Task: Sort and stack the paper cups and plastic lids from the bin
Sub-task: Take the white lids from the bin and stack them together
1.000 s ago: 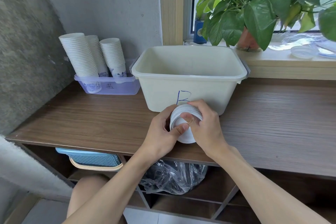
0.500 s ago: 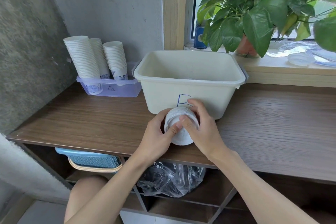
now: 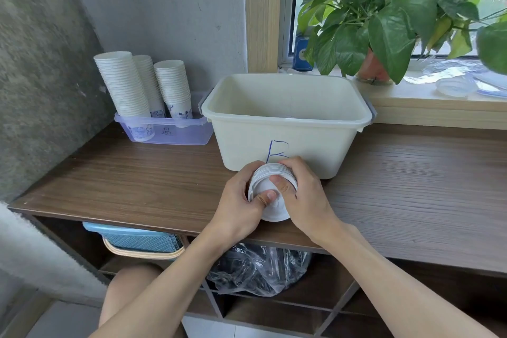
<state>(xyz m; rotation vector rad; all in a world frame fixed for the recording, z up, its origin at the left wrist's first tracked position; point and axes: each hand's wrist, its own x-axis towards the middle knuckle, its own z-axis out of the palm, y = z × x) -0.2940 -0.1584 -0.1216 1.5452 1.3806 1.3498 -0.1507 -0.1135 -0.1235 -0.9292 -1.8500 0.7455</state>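
Note:
A stack of white plastic lids (image 3: pixel 270 188) stands on the wooden counter just in front of the cream bin (image 3: pixel 285 123) marked with a blue letter. My left hand (image 3: pixel 241 200) grips the stack from the left, thumb across its top. My right hand (image 3: pixel 304 195) grips it from the right, thumb pressed on the top lid. Three tall stacks of white paper cups (image 3: pixel 142 85) stand in a clear purple tray (image 3: pixel 167 132) at the back left. The bin's floor is mostly hidden by its front wall.
A potted plant (image 3: pixel 384 14) sits on the window sill behind the bin, with clear plastic lids (image 3: pixel 452 86) further right. Under the counter (image 3: pixel 123 181) are a blue basket (image 3: pixel 137 239) and a crumpled plastic bag (image 3: pixel 258 269). A concrete wall bounds the left side.
Both hands stay wrapped around the lid stack; it has shifted slightly left and closer to the bin's front. The thumbs press on the top lid as before.

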